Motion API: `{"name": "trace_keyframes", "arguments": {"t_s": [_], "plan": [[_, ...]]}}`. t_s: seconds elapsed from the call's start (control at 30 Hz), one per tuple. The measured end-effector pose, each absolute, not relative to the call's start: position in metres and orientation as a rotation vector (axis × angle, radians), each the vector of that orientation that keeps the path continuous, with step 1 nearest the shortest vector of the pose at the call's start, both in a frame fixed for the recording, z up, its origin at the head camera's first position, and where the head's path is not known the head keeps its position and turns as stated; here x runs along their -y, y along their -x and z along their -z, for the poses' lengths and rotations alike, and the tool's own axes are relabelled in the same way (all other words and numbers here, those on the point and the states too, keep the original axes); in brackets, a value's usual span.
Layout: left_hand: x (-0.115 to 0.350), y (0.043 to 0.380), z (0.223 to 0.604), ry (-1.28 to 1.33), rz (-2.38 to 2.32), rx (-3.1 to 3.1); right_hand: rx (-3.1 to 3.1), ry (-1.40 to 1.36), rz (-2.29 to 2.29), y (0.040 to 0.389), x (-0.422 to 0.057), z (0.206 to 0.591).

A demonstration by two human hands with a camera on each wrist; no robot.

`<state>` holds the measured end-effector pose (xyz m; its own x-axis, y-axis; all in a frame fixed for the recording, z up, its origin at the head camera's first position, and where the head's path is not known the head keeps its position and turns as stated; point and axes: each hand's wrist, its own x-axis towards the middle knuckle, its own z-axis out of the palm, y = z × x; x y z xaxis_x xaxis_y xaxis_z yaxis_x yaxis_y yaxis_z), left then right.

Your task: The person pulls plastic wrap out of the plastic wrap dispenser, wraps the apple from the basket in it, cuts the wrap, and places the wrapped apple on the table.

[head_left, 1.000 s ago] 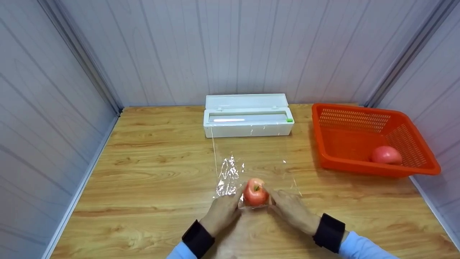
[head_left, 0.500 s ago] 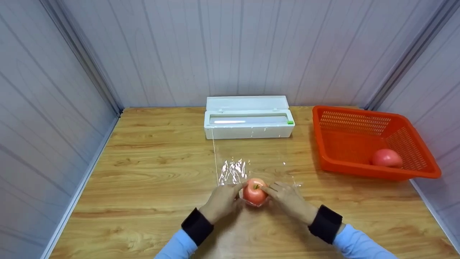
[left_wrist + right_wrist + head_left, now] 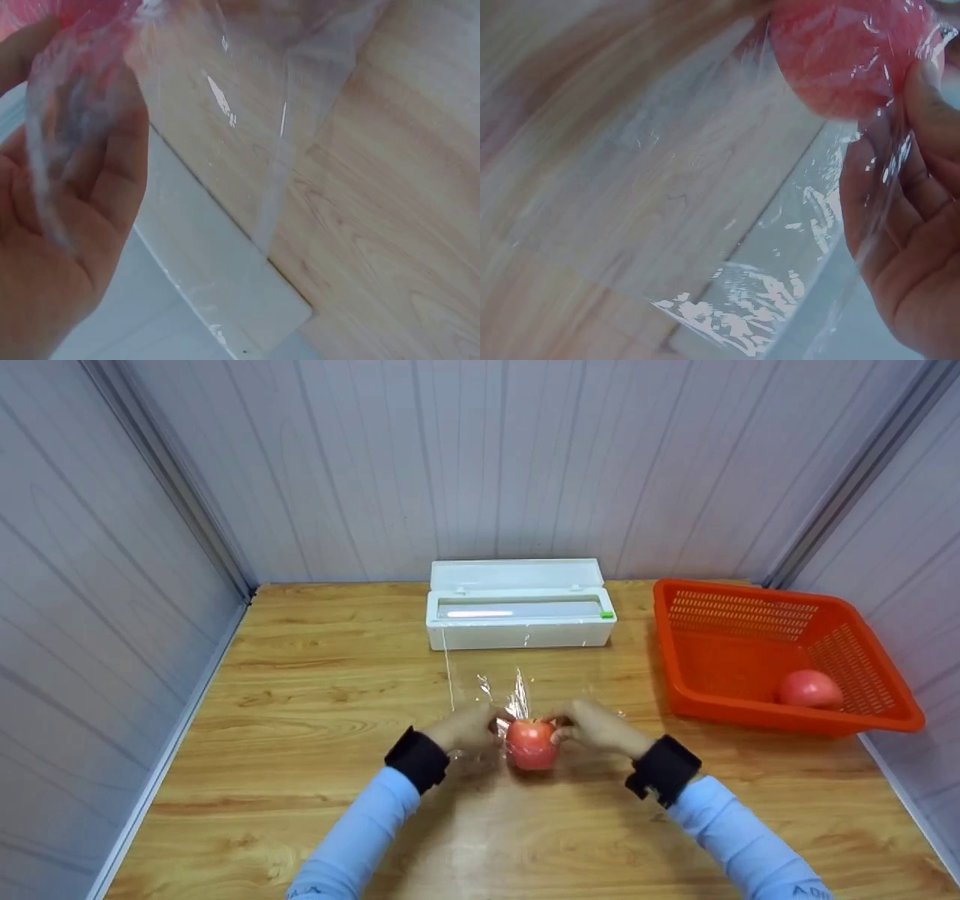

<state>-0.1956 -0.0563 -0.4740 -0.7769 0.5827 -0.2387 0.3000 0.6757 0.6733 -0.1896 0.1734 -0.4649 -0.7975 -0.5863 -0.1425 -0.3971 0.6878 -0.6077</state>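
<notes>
A red apple [image 3: 532, 746], partly covered by clear plastic wrap [image 3: 697, 172], is held between both hands over the wooden table. My left hand [image 3: 469, 727] grips its left side with curled fingers; in the left wrist view film drapes across the fingers of that hand [image 3: 75, 172]. On the other side my right hand [image 3: 596, 727] holds the apple through the film, its thumb pressing the skin in the right wrist view. From the apple the wrap stretches back to the white dispenser box [image 3: 521, 634], whose lid stands up. The stem side tips away from me.
An orange basket [image 3: 750, 712] stands on the right of the table [image 3: 337, 720], with a pink-red round fruit [image 3: 810, 690] inside. Pale panel walls [image 3: 510, 457] enclose the back and sides. A green slider [image 3: 607, 615] sits on the box's right end.
Both hands have moved away from me and curled in on the apple. The apple has rolled forward, so its stem faces the box and film covers its near side.
</notes>
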Motion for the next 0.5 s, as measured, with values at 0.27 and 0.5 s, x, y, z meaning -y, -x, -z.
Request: {"name": "trace_keyframes", "arguments": {"t_s": [0.27,0.5], "plan": [[0.064,0.22,0.479,-0.688,-0.886,-2.327,-2.313,0.553,0.998,0.218,-0.174,0.462],[0.077,0.211,0.469,-0.612,-0.972,-2.536,-2.272,0.501,1.028,0.224,-0.178,0.461]]}}
